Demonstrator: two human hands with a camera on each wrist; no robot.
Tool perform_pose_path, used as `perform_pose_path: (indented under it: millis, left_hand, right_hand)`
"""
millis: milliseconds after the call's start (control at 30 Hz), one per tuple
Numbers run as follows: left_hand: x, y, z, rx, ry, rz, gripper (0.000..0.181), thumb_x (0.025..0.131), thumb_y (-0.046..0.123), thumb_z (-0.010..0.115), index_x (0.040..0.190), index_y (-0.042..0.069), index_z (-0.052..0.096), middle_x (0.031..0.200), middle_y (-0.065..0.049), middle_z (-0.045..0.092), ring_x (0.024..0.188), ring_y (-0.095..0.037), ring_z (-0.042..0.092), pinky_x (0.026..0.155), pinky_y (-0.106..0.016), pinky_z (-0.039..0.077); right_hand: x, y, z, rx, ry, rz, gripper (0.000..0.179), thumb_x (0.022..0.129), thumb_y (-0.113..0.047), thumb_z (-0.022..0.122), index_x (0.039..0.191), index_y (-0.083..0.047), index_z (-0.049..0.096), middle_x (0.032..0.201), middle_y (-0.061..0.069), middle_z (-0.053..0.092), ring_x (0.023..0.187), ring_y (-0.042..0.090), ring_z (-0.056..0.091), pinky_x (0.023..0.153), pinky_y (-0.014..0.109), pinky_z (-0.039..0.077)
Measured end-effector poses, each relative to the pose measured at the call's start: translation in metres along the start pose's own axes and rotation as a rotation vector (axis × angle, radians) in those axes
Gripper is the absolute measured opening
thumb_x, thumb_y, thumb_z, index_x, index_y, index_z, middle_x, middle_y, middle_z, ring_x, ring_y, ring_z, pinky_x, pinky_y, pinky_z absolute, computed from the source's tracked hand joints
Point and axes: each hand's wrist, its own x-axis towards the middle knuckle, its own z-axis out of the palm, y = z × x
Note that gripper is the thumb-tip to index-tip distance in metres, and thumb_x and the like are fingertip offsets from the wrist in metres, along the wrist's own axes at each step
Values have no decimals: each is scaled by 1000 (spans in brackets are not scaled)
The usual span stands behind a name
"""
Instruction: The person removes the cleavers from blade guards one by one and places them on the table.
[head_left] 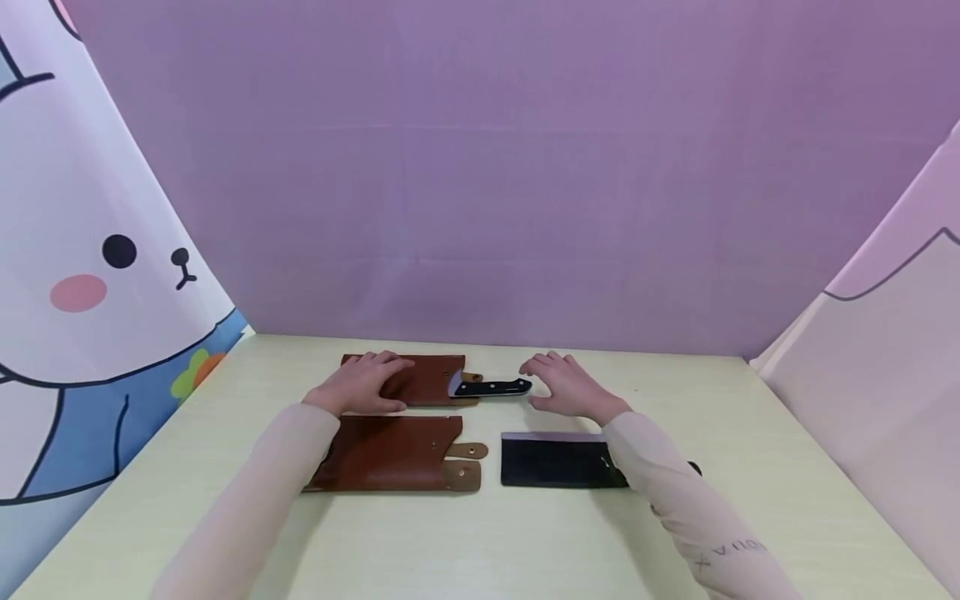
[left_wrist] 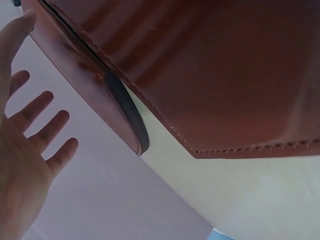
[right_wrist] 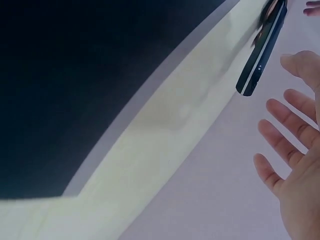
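A brown leather sheath lies at the back. At its right end sits a knife with a riveted black handle; a bit of silvery blade shows beside the leather, and the rest is hidden. My left hand hovers at the left part of this sheath, fingers spread and holding nothing. Just off the handle's end is my right hand, its fingers loosely bent with nothing between them. In the right wrist view, a gap separates that hand from the black handle.
A larger brown sheath with two snap straps lies in front, below my left forearm. A dark-bladed cleaver lies at the right, its handle mostly covered by my right sleeve. A purple backdrop stands behind the pale table.
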Motion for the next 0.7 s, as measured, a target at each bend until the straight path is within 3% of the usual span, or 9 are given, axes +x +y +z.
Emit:
perform_pose_path:
  millis: [333, 700]
  left_hand:
    - [11, -2, 4, -21, -24, -48, 74, 76, 48, 68, 138, 16, 41, 136, -16, 43, 118, -39, 45, 94, -57, 35]
    - [20, 4, 8, -60, -97, -110, 83, 73, 53, 69, 140, 16, 38, 140, -16, 39, 126, -39, 38, 101, -58, 29]
  right_hand:
    - [19, -4, 11, 34, -46, 22, 41, 81, -21, 66, 118, -7, 56, 112, 7, 59, 102, 23, 50, 87, 47, 36]
    - [33, -8, 22, 20, -97, 51, 39, 83, -22, 65, 118, -8, 56, 113, 6, 58, 106, 24, 49, 91, 47, 36]
